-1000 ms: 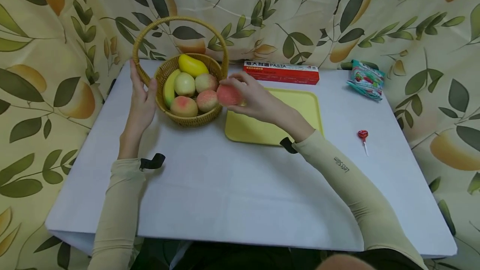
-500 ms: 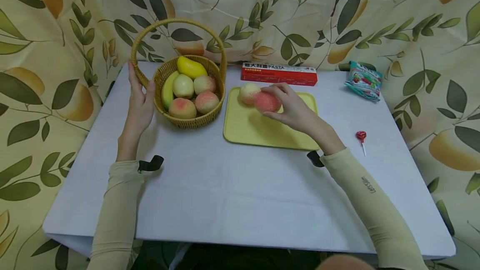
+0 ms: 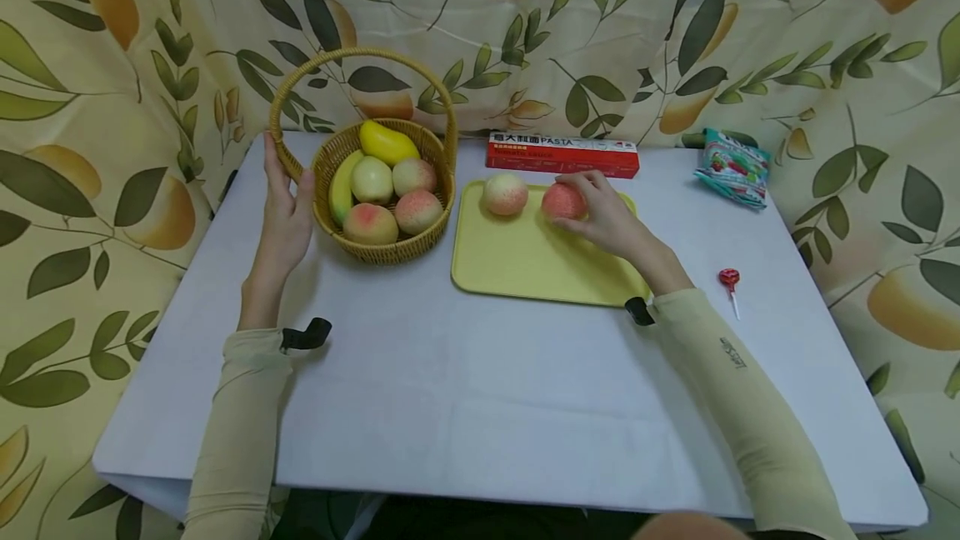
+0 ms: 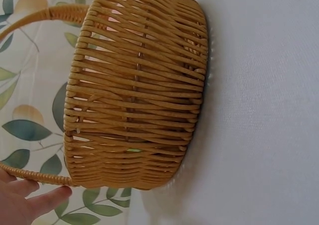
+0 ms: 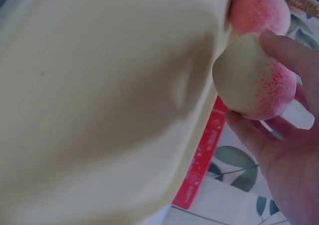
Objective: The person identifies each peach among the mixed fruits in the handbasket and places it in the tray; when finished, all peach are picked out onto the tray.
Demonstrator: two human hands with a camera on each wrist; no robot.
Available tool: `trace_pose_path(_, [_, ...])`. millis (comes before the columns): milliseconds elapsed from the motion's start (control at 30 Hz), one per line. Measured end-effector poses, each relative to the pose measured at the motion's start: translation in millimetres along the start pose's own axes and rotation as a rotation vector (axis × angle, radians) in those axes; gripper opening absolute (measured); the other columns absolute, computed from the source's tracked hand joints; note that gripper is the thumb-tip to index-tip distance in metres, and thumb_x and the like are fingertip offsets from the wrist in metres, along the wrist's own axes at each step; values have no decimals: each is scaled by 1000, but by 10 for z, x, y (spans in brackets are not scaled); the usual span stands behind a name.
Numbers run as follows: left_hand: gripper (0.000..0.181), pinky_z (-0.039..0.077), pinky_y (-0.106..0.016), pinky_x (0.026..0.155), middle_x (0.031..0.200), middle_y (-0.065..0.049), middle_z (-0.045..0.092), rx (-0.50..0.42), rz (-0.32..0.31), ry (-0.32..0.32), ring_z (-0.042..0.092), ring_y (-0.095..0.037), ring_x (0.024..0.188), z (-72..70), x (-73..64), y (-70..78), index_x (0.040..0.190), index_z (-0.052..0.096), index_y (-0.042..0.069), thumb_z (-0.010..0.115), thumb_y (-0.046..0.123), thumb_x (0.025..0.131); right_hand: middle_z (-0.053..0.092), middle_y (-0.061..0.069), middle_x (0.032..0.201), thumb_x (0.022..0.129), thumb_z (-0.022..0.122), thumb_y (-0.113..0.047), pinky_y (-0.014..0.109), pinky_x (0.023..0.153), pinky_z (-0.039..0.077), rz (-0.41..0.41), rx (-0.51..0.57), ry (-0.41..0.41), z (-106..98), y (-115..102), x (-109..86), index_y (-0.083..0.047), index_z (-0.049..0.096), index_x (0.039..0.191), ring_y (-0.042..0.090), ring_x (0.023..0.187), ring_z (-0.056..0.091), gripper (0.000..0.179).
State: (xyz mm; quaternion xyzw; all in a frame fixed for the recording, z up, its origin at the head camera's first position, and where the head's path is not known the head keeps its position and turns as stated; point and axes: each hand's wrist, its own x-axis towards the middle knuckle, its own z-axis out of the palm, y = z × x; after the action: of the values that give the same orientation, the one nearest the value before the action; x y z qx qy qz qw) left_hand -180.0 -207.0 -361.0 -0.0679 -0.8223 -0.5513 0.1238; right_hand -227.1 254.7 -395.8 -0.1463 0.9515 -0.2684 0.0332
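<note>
A wicker basket [image 3: 382,252] with a tall handle stands at the back left. My left hand [image 3: 279,227] rests against the left foot of the handle, fingers straight on the outer side and thumb on the near side. Over the yellow tray [image 3: 540,273], my right hand [image 3: 603,215] holds a peach [image 5: 249,78] between thumb and fingertips. From the head the held peach [image 3: 562,201] looks pinkish red; the right wrist view shows its pale side too. Another peach [image 3: 506,194] lies to its left, on the far left part of the tray.
Inside the basket are a banana [image 3: 341,188], a yellow mango-like fruit [image 3: 388,142], a pale round fruit [image 3: 372,181] and several peaches [image 3: 371,225]. A red pasta box [image 3: 562,157] lies behind the tray. To the right are a teal snack bag [image 3: 733,167] and a red lollipop [image 3: 728,277].
My right hand has carried the peach from beside the basket rightward over the tray, uncovering the other peach there. The left hand stays at the basket handle.
</note>
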Motion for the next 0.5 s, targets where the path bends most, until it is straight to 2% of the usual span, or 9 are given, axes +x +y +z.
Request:
trace_pose_path(233, [79, 3, -42, 133, 175, 1, -12, 3, 10, 6, -3, -16, 161, 0, 7, 17, 165, -13, 15, 38, 41, 111, 37, 20, 154, 90, 79, -23, 65, 109, 47, 39, -6, -1, 25, 71, 64, -17, 43, 153, 43, 141, 40, 73])
trace_pose_path(500, [79, 3, -43, 133, 174, 0, -13, 15, -16, -3, -4, -17, 161, 0, -15, 25, 165, -14, 16, 37, 42, 111, 35, 22, 155, 92, 78, -24, 67, 112, 43, 50, 0, -17, 31, 101, 62, -16, 41, 154, 45, 141, 40, 72])
